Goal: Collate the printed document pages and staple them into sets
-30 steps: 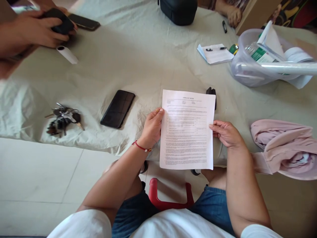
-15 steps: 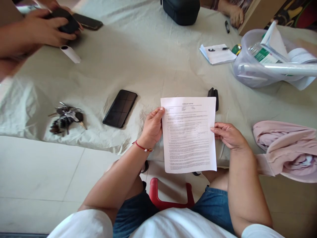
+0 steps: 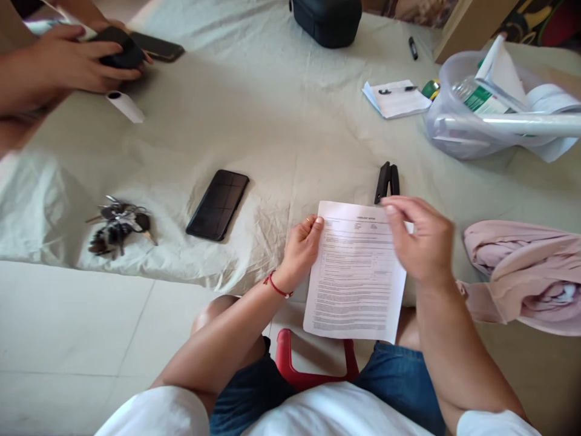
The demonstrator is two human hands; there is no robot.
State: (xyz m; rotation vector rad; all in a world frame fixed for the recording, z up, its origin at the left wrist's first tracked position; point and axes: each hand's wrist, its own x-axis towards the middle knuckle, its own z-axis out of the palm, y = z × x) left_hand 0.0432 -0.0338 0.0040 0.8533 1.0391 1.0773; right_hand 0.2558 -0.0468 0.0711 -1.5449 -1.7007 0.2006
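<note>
A printed sheet of paper [image 3: 351, 272] is held low over my lap, tilted, its lines of small text facing me. My left hand [image 3: 303, 248] pinches its upper left edge between thumb and fingers. Over the sheet's upper right corner is my right hand [image 3: 420, 233], slightly blurred, off the paper's edge, with its fingers stretched forward and partly hiding the page. Just beyond those fingertips lies a black stapler [image 3: 385, 180] on the cloth; whether they touch it I cannot tell.
On the cloth-covered table [image 3: 254, 109] lie a phone [image 3: 218, 204], a bunch of keys [image 3: 121, 225], a notepad [image 3: 402, 103] with a pen and a black case [image 3: 327, 21]. A plastic basket [image 3: 447, 133] stands right, above pink fabric [image 3: 508, 242]. Another person's hand [image 3: 82, 63] holds a dark object.
My right hand has let go of the sheet's right edge and moved up and left towards the stapler. With my left hand the paper has come lower and closer to me, tilting.
</note>
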